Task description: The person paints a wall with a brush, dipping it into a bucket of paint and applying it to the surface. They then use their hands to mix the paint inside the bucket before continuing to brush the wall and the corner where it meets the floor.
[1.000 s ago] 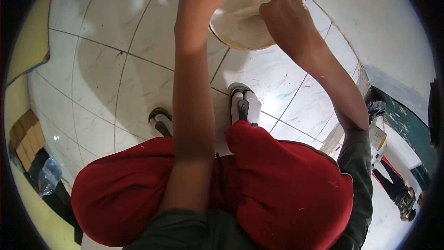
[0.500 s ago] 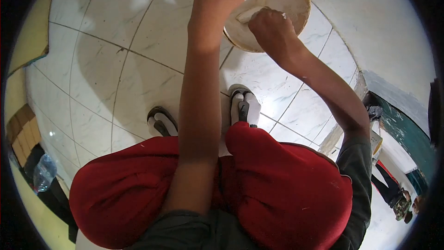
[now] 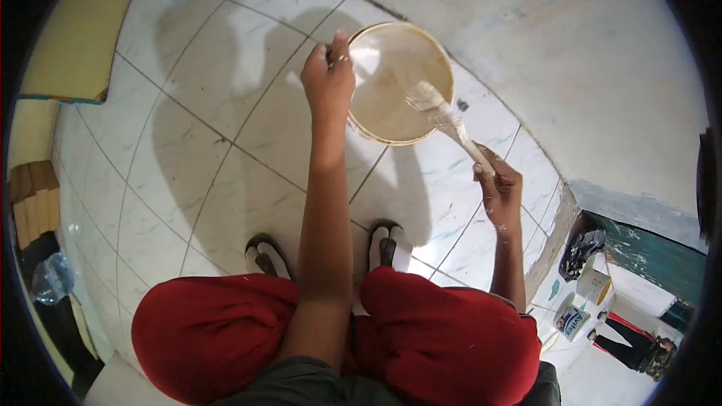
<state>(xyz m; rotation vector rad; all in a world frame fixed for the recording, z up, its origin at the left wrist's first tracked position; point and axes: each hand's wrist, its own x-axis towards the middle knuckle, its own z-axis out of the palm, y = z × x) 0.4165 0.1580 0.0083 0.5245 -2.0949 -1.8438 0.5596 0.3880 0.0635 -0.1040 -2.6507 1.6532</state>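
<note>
In the head view, the right hand [image 3: 500, 184] has its fingers closed round the handle end of the brush [image 3: 445, 116]. The brush slants from lower right to upper left, with its bristles pointing into the bucket [image 3: 380, 105] on the floor [image 3: 226, 143]. The left hand [image 3: 329, 79] grips the bucket's left rim, fingers curled tight.

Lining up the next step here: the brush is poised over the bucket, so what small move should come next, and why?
Probably lower the brush a little, so its bristles dip deeper into the bucket. The right hand holds the handle's end with the bristles angled over the pale inside, and the left hand grips the rim, which should steady it.
</note>
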